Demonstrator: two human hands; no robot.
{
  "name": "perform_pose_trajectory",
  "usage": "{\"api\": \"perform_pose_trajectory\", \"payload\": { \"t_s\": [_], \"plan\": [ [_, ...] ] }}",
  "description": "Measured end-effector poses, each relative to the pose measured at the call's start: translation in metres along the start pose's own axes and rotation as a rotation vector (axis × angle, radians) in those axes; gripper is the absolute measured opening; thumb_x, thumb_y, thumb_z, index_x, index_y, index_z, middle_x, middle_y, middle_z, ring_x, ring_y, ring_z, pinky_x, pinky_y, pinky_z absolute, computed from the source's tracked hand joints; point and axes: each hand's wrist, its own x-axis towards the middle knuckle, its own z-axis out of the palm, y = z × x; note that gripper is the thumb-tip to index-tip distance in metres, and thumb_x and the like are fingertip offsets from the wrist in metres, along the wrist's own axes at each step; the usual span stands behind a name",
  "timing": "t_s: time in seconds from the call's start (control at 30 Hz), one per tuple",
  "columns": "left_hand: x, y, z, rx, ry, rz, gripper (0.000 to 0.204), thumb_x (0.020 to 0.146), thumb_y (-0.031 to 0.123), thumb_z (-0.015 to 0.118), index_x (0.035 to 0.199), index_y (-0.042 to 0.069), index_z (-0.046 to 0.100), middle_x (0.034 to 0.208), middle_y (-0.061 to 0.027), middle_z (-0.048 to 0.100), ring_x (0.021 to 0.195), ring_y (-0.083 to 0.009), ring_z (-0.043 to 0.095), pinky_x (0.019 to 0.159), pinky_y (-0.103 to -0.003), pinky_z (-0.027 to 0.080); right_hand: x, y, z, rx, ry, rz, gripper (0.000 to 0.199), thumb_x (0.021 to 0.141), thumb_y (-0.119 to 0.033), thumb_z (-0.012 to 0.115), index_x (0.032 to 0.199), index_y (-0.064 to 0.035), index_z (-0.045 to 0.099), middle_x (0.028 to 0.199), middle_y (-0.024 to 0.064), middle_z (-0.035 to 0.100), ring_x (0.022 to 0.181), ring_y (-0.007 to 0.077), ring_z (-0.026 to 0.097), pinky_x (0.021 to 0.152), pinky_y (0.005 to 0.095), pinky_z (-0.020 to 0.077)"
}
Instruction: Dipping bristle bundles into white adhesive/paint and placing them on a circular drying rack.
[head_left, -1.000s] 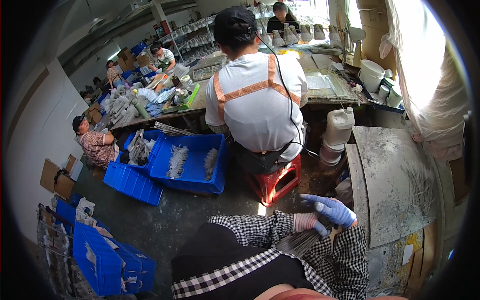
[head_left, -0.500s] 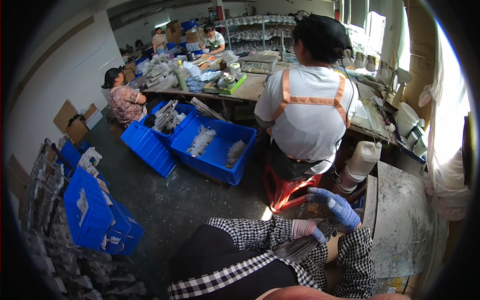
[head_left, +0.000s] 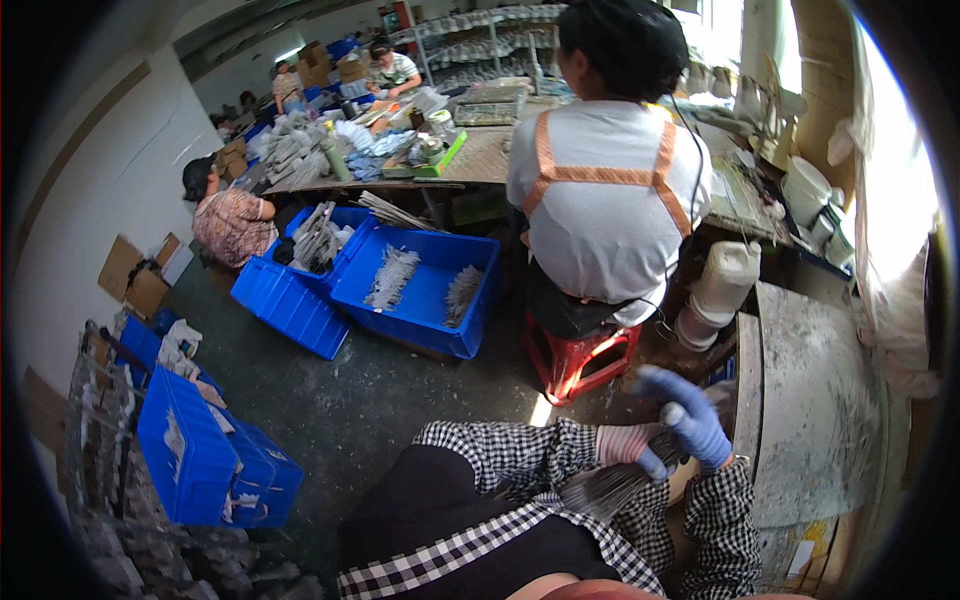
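A bundle of thin, dark grey strands (head_left: 612,490) fans out over my lap, its lower ends spread toward my apron. My left hand (head_left: 632,447), in a pale striped glove with blue fingertips, is closed around the bundle's upper part. Right beside it, my right hand (head_left: 697,430) is raised in a blue striped glove. Its fingers and thumb are apart and the fingertips are smeared by motion; I see nothing held in it. The top ends of the strands lie between the two hands, partly hidden by the gloves.
A grey, scratched board (head_left: 815,400) stands to my right. Ahead, a co-worker in a white shirt (head_left: 612,200) sits on a red stool (head_left: 575,370). Blue bins (head_left: 415,325) with pale bundles stand ahead left; more blue bins (head_left: 265,465) and a rack (head_left: 90,430) are at left.
My right hand's fingers have lifted and parted, with the thumb now showing beside the bundle. My left hand keeps its grip. The whole view has shifted slightly.
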Motion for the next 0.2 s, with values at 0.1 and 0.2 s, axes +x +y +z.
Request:
{"api": "perform_pose_trajectory", "payload": {
  "t_s": [0.1,0.2],
  "plan": [
    [0.031,0.033,0.007,0.168,-0.036,0.053,0.042,0.074,0.007,0.079,0.111,0.006,0.060,0.093,-0.0014,0.062,0.090,-0.0113,0.058,0.081,-0.029,0.050,-0.050,-0.033,0.001,-0.130,0.580,-0.172,0.100,0.081,-0.060,0.072,0.151,-0.0015,0.033,0.137,0.0164,0.054,0.125,0.0250,0.054,0.109,0.0389,0.0387],
    [0.093,0.061,0.018,0.114,0.025,0.130,0.042,0.078,0.007,0.076,0.117,0.008,0.058,0.099,-0.0006,0.064,0.095,-0.0092,0.059,0.086,-0.028,0.050,-0.113,-0.041,-0.003,-0.455,0.764,-0.039,0.111,0.076,-0.059,0.077,0.156,-0.0048,0.022,0.140,0.0179,0.051,0.132,0.0263,0.048,0.112,0.0378,0.0353]
  ]
}}
